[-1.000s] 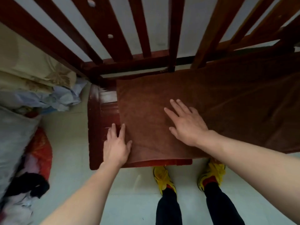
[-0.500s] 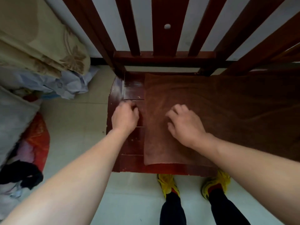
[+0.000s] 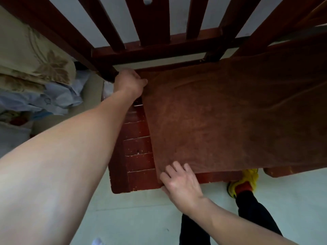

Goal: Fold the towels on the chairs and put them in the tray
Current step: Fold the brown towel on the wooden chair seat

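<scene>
Hands [image 3: 130, 82] pinch towel [image 3: 221, 121] corners (left edge)

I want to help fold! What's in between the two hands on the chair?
Head view: only the brown towel's left edge, running from left hand to right hand, beside bare chair seat.

A pale tiled floor [image 3: 134, 225] fills the lower frame. At nine to ten o'clock lies heaped bedding [image 3: 35, 68], beige with leaf print over light blue. A pale wall [image 3: 177, 15] shows at twelve.
</scene>
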`<control>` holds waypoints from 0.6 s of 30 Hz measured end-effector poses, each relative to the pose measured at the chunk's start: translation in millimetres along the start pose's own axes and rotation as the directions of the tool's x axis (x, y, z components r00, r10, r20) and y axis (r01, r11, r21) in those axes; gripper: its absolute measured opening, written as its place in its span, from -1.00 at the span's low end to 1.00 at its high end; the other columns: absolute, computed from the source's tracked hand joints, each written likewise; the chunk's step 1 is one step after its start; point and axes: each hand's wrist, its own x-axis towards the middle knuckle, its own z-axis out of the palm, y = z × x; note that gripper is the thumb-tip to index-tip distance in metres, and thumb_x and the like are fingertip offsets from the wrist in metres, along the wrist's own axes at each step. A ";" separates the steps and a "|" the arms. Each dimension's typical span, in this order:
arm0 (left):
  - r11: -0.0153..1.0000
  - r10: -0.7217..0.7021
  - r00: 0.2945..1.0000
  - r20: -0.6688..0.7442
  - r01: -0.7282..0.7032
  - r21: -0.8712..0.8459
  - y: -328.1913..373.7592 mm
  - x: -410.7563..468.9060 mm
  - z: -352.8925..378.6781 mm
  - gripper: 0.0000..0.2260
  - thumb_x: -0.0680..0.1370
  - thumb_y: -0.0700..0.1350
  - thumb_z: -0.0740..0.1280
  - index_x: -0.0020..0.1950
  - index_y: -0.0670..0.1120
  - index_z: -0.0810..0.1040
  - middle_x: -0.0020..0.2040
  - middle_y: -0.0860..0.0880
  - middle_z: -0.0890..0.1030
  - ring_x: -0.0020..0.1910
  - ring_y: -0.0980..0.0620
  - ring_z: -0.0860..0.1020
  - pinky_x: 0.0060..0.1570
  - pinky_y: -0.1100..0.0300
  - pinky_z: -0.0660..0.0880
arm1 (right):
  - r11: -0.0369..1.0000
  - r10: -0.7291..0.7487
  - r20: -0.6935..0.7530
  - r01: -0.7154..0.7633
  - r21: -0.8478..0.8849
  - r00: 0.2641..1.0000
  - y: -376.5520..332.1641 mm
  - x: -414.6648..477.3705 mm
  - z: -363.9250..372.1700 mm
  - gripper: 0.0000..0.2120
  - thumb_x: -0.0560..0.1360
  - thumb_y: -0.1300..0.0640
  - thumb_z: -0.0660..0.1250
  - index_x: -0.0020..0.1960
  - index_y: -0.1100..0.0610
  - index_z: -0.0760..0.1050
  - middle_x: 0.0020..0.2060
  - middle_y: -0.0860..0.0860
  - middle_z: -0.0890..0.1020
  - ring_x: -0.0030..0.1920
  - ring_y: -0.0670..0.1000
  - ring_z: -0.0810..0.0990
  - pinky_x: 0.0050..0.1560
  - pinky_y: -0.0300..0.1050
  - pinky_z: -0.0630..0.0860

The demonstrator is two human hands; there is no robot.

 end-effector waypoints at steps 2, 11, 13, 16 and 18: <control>0.992 -0.058 0.998 0.004 0.058 -0.116 2.4 -1.1 -5.0 -0.82 0.45 -0.11 0.44 -0.26 -0.06 0.46 -0.09 -0.09 0.62 -0.11 -0.07 0.60 -0.05 0.09 0.60 | 1.000 0.018 0.000 -0.018 -0.006 1.000 1.8 -4.5 2.1 -0.75 0.17 0.14 0.58 -0.21 0.06 0.58 -0.29 -0.01 0.56 -0.19 0.08 0.51 -0.25 0.00 0.45; 0.940 -0.094 0.995 0.026 0.097 -0.328 12.0 -17.5 -22.3 -0.78 0.46 -0.27 0.42 -0.15 -0.02 0.41 0.01 -0.11 0.58 -0.10 -0.03 0.59 -0.31 0.20 0.55 | 0.999 0.039 -0.060 -0.040 -0.009 0.997 -2.5 -14.4 -0.7 -0.81 0.25 0.16 0.50 -0.18 0.09 0.55 -0.23 0.04 0.53 -0.19 0.09 0.48 -0.29 0.04 0.41; 0.939 -0.096 0.995 0.021 0.097 -0.330 9.8 -23.3 -19.7 -0.76 0.47 -0.28 0.41 -0.14 -0.02 0.39 0.00 -0.11 0.57 -0.14 -0.01 0.57 -0.29 0.18 0.56 | 0.998 0.059 -0.020 -0.060 -0.022 0.998 -5.6 -18.6 1.5 -0.65 0.21 0.07 0.53 -0.04 0.06 0.54 -0.15 0.05 0.52 -0.14 0.11 0.48 -0.25 0.08 0.42; 0.935 -0.097 0.995 0.011 0.095 -0.342 5.7 -32.5 -16.2 -0.75 0.49 -0.28 0.40 -0.16 -0.02 0.37 -0.11 -0.08 0.55 -0.24 0.04 0.54 -0.25 0.17 0.58 | 0.997 0.062 -0.002 -0.062 -0.053 0.998 -9.8 -17.2 3.1 -0.52 0.09 0.18 0.55 -0.01 0.06 0.53 -0.14 0.08 0.50 -0.11 0.14 0.46 -0.21 0.11 0.39; 0.929 -0.096 0.995 0.004 0.091 -0.360 3.1 -37.4 -13.8 -0.75 0.49 -0.28 0.40 -0.17 -0.02 0.36 -0.16 -0.05 0.54 -0.28 0.07 0.53 -0.27 0.19 0.57 | 0.997 0.027 -0.045 -0.030 -0.075 0.999 -8.2 -13.9 2.8 -0.60 0.11 0.26 0.49 -0.07 0.08 0.55 -0.16 0.09 0.51 -0.13 0.15 0.47 -0.21 0.09 0.40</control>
